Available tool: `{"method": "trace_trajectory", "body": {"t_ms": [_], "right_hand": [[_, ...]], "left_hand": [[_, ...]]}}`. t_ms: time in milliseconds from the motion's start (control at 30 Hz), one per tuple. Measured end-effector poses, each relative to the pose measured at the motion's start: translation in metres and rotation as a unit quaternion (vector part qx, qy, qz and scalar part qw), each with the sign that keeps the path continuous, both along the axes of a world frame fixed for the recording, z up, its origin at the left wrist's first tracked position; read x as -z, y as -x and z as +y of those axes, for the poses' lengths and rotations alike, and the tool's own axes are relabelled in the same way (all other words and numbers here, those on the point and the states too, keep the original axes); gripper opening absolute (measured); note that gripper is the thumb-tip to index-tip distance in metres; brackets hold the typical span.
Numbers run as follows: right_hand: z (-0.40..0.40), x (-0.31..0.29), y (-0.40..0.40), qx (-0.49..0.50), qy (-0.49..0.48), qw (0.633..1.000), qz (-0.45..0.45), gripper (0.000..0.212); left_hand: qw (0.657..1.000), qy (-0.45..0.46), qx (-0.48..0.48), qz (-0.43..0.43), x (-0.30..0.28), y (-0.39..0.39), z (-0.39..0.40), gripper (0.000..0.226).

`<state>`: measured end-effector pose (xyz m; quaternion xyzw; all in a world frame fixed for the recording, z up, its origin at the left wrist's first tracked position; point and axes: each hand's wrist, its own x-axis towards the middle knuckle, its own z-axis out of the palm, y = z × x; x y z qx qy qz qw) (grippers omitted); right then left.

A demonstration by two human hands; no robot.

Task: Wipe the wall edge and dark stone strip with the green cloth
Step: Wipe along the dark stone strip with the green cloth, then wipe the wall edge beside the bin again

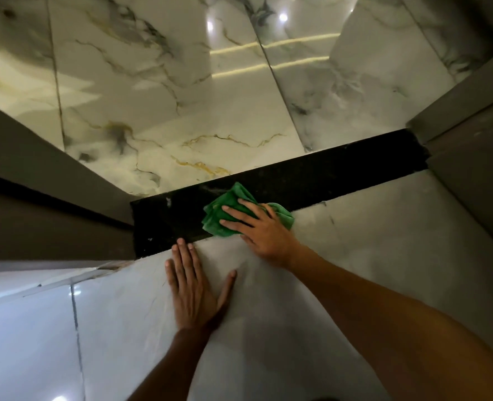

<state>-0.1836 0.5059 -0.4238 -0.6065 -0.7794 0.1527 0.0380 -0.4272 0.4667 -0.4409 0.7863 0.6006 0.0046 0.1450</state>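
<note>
A dark stone strip [340,172] runs slantwise across the middle, between two tiled floors. On it lies a crumpled green cloth [225,205], pressed down by my right hand [262,230] with fingers spread over it. My left hand [194,287] rests flat and open on the pale tile just below the strip, fingertips touching the strip's near edge. The strip's left part [158,227] shows a few pale specks. A brown wall edge [118,206] meets the strip's left end.
Glossy marble tiles [152,96] with gold and grey veins lie beyond the strip. Brown walls [470,146] close in on both sides. Pale grey tile [384,241] covers the near floor, with a grout line at the lower left.
</note>
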Motion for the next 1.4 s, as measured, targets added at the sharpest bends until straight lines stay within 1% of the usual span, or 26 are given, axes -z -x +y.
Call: {"method": "trace_trajectory", "body": {"t_ms": [67, 100, 133, 167, 200, 233, 300, 333, 367, 400, 433, 467, 567, 633, 700, 767, 867, 933, 1000, 1033, 1133, 1167, 1233, 1267, 1333, 1400], "right_hand": [[-0.022, -0.008, -0.017, 0.084, 0.031, 0.996, 0.029, 0.054], [-0.032, -0.016, -0.023, 0.146, 0.033, 0.986, 0.069, 0.052], [-0.042, -0.025, -0.028, 0.227, 0.035, 0.965, 0.128, 0.050], [-0.052, -0.038, -0.032, 0.323, 0.043, 0.923, 0.204, 0.046], [-0.058, -0.051, -0.036, 0.420, 0.059, 0.860, 0.283, 0.043], [-0.064, -0.070, -0.041, 0.511, 0.083, 0.776, 0.361, 0.041], [-0.076, -0.110, -0.052, 0.633, 0.098, 0.569, 0.516, 0.041], [-0.084, -0.129, -0.058, 0.659, 0.086, 0.465, 0.585, 0.041], [-0.093, -0.148, -0.063, 0.669, 0.073, 0.375, 0.637, 0.042], [-0.105, -0.170, -0.068, 0.673, 0.060, 0.306, 0.671, 0.044], [-0.117, -0.192, -0.073, 0.672, 0.051, 0.263, 0.691, 0.046], [-0.130, -0.213, -0.076, 0.668, 0.042, 0.233, 0.706, 0.048], [-0.169, -0.267, -0.081, 0.648, 0.005, 0.186, 0.738, 0.051], [-0.199, -0.304, -0.091, 0.658, -0.028, 0.178, 0.731, 0.049], [-0.230, -0.334, -0.098, 0.681, -0.047, 0.180, 0.708, 0.047], [-0.270, -0.361, -0.107, 0.715, -0.075, 0.166, 0.675, 0.046], [-0.332, -0.394, -0.118, 0.734, -0.137, 0.129, 0.653, 0.046], [-0.375, -0.412, -0.123, 0.742, -0.187, 0.094, 0.637, 0.046], [-0.421, -0.429, -0.126, 0.759, -0.219, 0.062, 0.610, 0.048], [-0.442, -0.434, -0.124, 0.773, -0.217, 0.055, 0.594, 0.050], [-0.516, -0.452, -0.114, 0.824, -0.147, 0.057, 0.544, 0.069], [-0.537, -0.455, -0.111, 0.833, -0.148, 0.041, 0.531, 0.072], [-0.571, -0.457, -0.107, 0.845, -0.202, -0.032, 0.494, 0.069], [-0.587, -0.457, -0.107, 0.853, -0.228, -0.056, 0.466, 0.065], [-0.616, -0.457, -0.108, 0.876, -0.242, -0.055, 0.413, 0.057], [-0.640, -0.454, -0.108, 0.888, -0.240, -0.032, 0.390, 0.056]], "left_hand": [[0.999, 0.034, 0.004, 0.011, -0.012, 0.001, 0.004, 0.117], [0.999, 0.045, 0.011, 0.018, -0.022, 0.002, 0.006, 0.116], [0.998, 0.052, 0.022, 0.023, -0.033, 0.001, 0.007, 0.114], [0.997, 0.057, 0.035, 0.024, -0.046, 0.000, 0.007, 0.111], [0.997, 0.059, 0.048, 0.019, -0.059, -0.002, 0.008, 0.109], [0.996, 0.060, 0.060, 0.012, -0.075, -0.007, 0.007, 0.108], [0.995, 0.060, 0.081, -0.004, -0.112, -0.018, 0.004, 0.106], [0.994, 0.057, 0.090, -0.007, -0.132, -0.023, 0.001, 0.106], [0.994, 0.052, 0.100, -0.009, -0.151, -0.027, -0.001, 0.105], [0.992, 0.048, 0.114, -0.009, -0.173, -0.032, -0.003, 0.104], [0.990, 0.045, 0.131, -0.011, -0.195, -0.037, -0.004, 0.103], [0.988, 0.046, 0.148, -0.013, -0.217, -0.044, -0.006, 0.103], [0.981, 0.049, 0.189, -0.009, -0.279, -0.066, -0.009, 0.103], [0.973, 0.048, 0.225, -0.019, -0.321, -0.091, -0.014, 0.103], [0.965, 0.043, 0.258, -0.033, -0.357, -0.117, -0.019, 0.102], [0.951, 0.041, 0.302, -0.047, -0.391, -0.150, -0.028, 0.101], [0.928, 0.043, 0.365, -0.067, -0.432, -0.198, -0.053, 0.100], [0.907, 0.049, 0.411, -0.075, -0.453, -0.229, -0.077, 0.100], [0.884, 0.061, 0.456, -0.081, -0.469, -0.257, -0.107, 0.099], [0.874, 0.067, 0.474, -0.083, -0.475, -0.267, -0.120, 0.099], [0.842, 0.098, 0.523, -0.091, -0.489, -0.300, -0.176, 0.098], [0.832, 0.110, 0.535, -0.094, -0.491, -0.309, -0.195, 0.098], [0.815, 0.128, 0.557, -0.097, -0.494, -0.323, -0.227, 0.098], [0.807, 0.135, 0.566, -0.097, -0.493, -0.330, -0.242, 0.097], [0.795, 0.155, 0.579, -0.095, -0.488, -0.346, -0.270, 0.097], [0.782, 0.167, 0.591, -0.102, -0.482, -0.360, -0.292, 0.096]]}}
